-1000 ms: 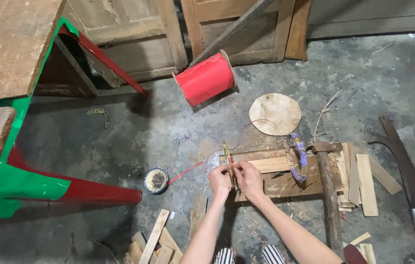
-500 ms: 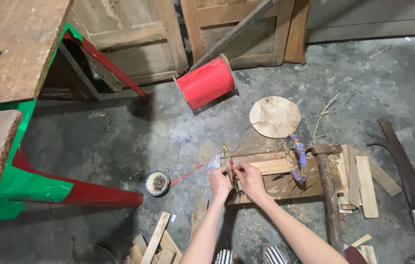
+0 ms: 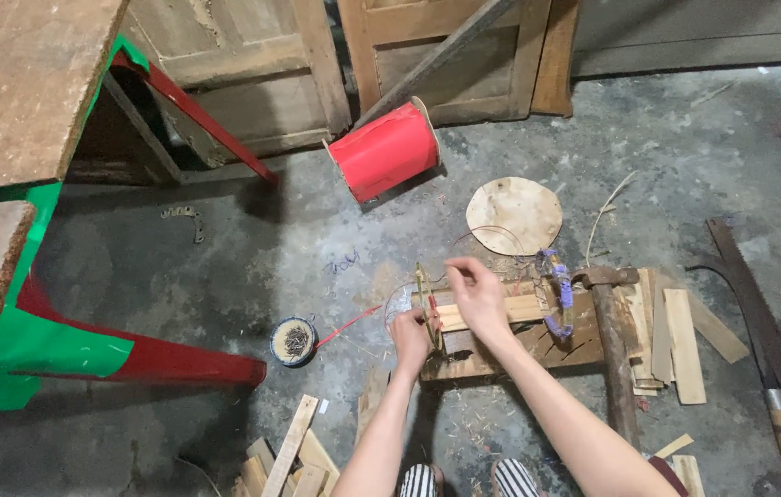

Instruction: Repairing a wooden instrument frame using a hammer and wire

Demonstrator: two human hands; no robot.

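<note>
Nearest, pale wood offcuts (image 3: 294,456) lie on the grey concrete floor (image 3: 225,267). Above them, the left hand (image 3: 411,339) is pinched shut on a thin upright bamboo frame (image 3: 424,308) standing at the end of a flat wooden work block (image 3: 510,345). The right hand (image 3: 476,293) hovers over the block, fingers curled together; whether they grip anything I cannot tell. A small round tin of nails (image 3: 295,340) sits left. Farther off lie a round woven disc (image 3: 514,214) and a big red spool (image 3: 385,150).
</note>
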